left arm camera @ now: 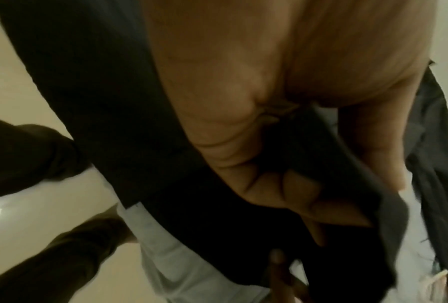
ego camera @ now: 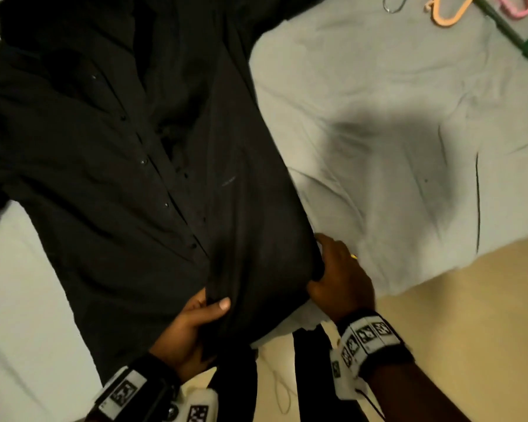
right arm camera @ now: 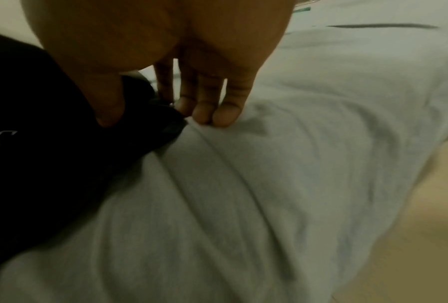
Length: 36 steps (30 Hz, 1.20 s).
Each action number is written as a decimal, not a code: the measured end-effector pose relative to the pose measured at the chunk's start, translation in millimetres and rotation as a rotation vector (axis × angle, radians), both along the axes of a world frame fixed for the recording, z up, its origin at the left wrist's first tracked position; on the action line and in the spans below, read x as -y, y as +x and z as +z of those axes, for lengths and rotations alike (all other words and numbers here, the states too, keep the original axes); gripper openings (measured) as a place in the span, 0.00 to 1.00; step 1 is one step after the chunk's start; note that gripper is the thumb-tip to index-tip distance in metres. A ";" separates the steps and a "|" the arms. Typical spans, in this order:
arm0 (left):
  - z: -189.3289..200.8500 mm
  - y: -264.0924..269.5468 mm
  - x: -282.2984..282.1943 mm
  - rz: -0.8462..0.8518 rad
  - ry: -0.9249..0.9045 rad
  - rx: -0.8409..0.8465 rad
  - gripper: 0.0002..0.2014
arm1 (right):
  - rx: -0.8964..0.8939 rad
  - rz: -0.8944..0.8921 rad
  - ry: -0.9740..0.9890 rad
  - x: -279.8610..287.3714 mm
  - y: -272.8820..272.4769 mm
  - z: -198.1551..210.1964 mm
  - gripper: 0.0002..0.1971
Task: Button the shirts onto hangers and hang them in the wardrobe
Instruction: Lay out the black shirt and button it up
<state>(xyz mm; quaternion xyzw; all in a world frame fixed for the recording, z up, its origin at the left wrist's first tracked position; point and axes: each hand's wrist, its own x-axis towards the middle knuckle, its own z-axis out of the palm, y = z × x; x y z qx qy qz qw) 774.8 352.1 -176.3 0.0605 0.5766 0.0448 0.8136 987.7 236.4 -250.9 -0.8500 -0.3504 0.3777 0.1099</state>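
Head view: the black shirt (ego camera: 128, 166) lies open on the bed (ego camera: 393, 123), long axis running from hem at 6 o'clock toward 11; left hand (ego camera: 192, 327) and right hand (ego camera: 339, 275) both pinch the hem. Hangers (ego camera: 448, 13) lie well apart at 1 o'clock

Left wrist: fingers (left arm camera: 290, 196) curl round dark cloth

Right wrist: thumb seemingly pins the shirt edge, fingertips (right arm camera: 225, 114) touching the sheet

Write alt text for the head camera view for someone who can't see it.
Two hands grip the bottom hem of a black shirt spread open on a pale bedsheet: the left hand pinches the front edge, the right hand holds the side. Plastic hangers lie at the far corner of the bed.
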 end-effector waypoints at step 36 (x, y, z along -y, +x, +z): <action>-40.2 -46.3 -68.7 -0.680 0.647 -0.457 0.03 | 0.349 -0.163 0.017 0.8 78.6 5.6 0.27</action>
